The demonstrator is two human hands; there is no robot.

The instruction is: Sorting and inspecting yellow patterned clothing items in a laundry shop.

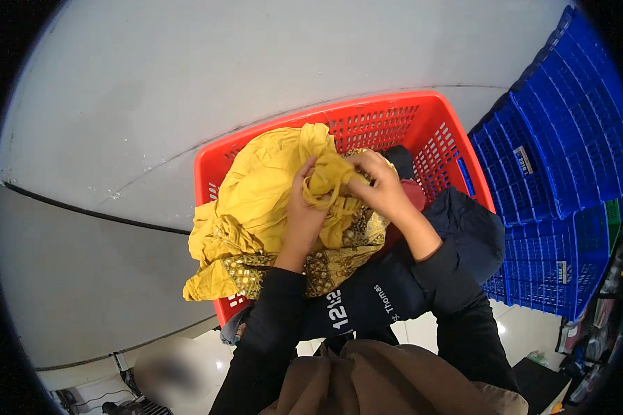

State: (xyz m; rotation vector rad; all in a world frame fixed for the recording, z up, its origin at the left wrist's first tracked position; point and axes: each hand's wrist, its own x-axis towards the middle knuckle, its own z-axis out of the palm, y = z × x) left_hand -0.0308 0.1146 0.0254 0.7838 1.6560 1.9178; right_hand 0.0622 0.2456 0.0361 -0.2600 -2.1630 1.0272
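A yellow garment with brown-and-gold patterned parts lies heaped in a red plastic basket, spilling over its left and near rim. Above the heap, my left hand is closed on a bunched part of it, where a thin yellow strap or tie forms a loop. My right hand pinches the same bunched cloth from the other side. Its fingertips are partly hidden by the fabric. Under and beside the garment are a dark navy cloth with white lettering and a piece of dark red cloth.
A grey panel runs along the far side, behind the basket. Blue plastic baskets stand stacked at the right, with a bit of green basket beside them. Pale floor tiles show near me. Packaged items line the far right edge.
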